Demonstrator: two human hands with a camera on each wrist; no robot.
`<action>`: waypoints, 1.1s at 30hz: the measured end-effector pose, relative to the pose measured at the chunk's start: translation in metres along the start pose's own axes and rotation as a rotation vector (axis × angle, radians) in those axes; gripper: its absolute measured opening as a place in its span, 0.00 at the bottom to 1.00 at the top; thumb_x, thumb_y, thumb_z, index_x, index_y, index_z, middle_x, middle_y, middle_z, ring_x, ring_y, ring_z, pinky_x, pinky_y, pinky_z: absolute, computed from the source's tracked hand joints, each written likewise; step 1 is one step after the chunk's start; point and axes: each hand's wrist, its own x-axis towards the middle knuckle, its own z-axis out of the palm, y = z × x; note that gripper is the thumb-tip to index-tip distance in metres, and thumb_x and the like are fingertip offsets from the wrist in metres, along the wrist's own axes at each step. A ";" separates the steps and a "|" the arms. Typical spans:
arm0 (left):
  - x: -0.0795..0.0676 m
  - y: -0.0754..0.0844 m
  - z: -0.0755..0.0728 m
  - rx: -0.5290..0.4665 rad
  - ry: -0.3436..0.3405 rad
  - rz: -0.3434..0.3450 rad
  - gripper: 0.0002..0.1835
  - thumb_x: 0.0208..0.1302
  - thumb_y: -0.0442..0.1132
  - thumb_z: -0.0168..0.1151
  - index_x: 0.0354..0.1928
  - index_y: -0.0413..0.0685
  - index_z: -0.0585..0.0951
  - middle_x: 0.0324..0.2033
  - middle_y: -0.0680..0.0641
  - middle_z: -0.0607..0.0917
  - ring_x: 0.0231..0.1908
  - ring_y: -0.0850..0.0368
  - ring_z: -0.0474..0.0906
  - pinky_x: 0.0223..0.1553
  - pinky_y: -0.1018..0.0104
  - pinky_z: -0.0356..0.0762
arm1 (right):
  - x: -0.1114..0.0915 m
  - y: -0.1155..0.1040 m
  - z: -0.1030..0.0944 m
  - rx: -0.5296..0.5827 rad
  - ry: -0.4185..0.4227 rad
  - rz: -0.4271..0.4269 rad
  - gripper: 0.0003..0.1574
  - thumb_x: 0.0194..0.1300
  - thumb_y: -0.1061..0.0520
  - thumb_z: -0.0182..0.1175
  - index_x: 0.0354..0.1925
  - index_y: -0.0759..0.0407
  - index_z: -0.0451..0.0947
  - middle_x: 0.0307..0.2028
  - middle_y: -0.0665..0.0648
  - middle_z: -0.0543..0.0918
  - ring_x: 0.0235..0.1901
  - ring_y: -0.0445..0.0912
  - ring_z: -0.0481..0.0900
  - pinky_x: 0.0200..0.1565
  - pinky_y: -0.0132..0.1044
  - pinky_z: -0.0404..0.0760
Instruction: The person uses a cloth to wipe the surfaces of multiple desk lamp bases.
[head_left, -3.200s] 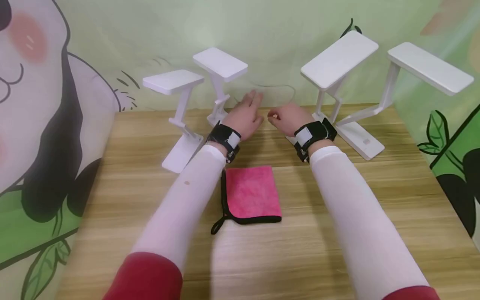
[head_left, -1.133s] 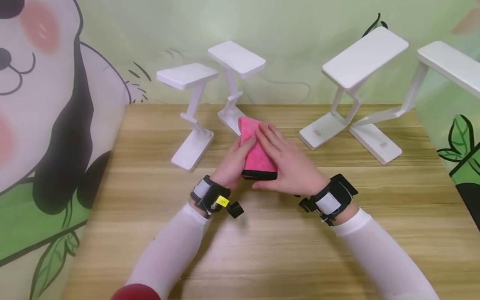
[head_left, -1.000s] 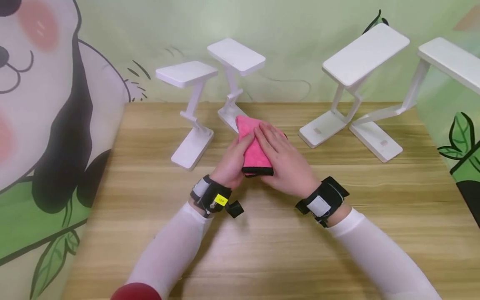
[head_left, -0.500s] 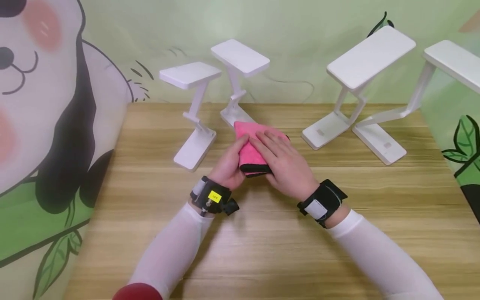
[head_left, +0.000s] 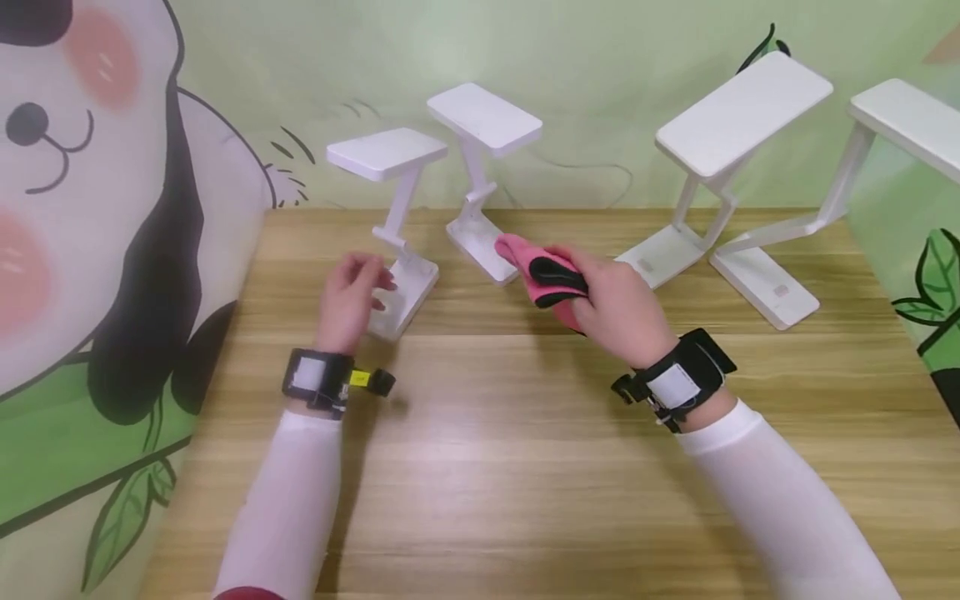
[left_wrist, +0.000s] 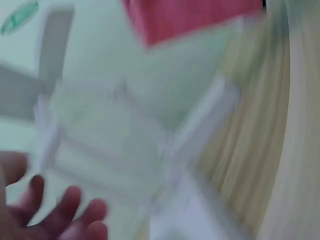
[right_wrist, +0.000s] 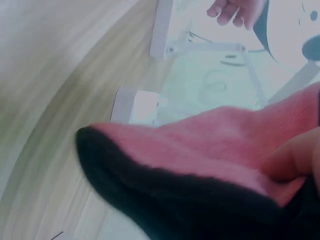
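My right hand (head_left: 626, 308) grips a folded pink cloth with black edging (head_left: 525, 258), held up over the table near the middle. In the right wrist view the cloth (right_wrist: 200, 145) fills the lower part, with a finger pressed into it. My left hand (head_left: 348, 300) holds nothing; its fingers are loosely bent beside the base of the front left white desk lamp (head_left: 411, 287). Whether they touch that lamp I cannot tell. A second white lamp (head_left: 483, 246) stands just behind, its base close to the cloth. The left wrist view is blurred; fingertips (left_wrist: 70, 197) show there, apart from the cloth.
Two more white desk lamps stand on the right, one (head_left: 660, 254) nearer the middle and another (head_left: 765, 287) further right. The wooden table (head_left: 480, 467) meets a wall (head_left: 585, 83) painted with a panda and leaves. A wristband sits on each wrist.
The cloth lay flat on the table at first, then both hands held it folded. Now my left hand has let go and moved left to the front lamp; the right hand keeps the cloth.
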 end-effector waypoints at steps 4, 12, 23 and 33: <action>0.010 0.012 -0.018 0.069 0.041 0.079 0.24 0.78 0.47 0.48 0.69 0.44 0.63 0.64 0.39 0.70 0.63 0.49 0.66 0.62 0.53 0.69 | 0.002 0.010 -0.002 0.010 0.009 0.097 0.28 0.63 0.63 0.56 0.63 0.60 0.72 0.44 0.66 0.84 0.38 0.57 0.82 0.45 0.55 0.81; 0.043 -0.012 -0.024 0.264 -0.160 0.066 0.31 0.74 0.61 0.46 0.72 0.56 0.66 0.69 0.46 0.70 0.65 0.51 0.65 0.66 0.45 0.61 | 0.004 0.026 -0.002 0.078 0.010 0.194 0.28 0.66 0.63 0.54 0.64 0.57 0.72 0.43 0.66 0.85 0.36 0.54 0.81 0.41 0.51 0.80; 0.043 -0.013 -0.006 0.291 -0.194 0.109 0.27 0.69 0.64 0.55 0.58 0.53 0.80 0.54 0.48 0.82 0.54 0.54 0.74 0.57 0.46 0.71 | 0.011 0.007 0.002 0.066 0.082 0.132 0.30 0.62 0.66 0.57 0.64 0.56 0.74 0.49 0.63 0.84 0.42 0.53 0.81 0.47 0.51 0.80; 0.040 -0.010 -0.006 0.252 -0.232 0.088 0.29 0.68 0.67 0.53 0.57 0.55 0.81 0.54 0.49 0.83 0.57 0.55 0.71 0.61 0.42 0.63 | 0.018 -0.062 0.079 -0.096 -0.079 -0.261 0.36 0.64 0.62 0.61 0.70 0.55 0.68 0.66 0.61 0.72 0.59 0.55 0.74 0.52 0.49 0.81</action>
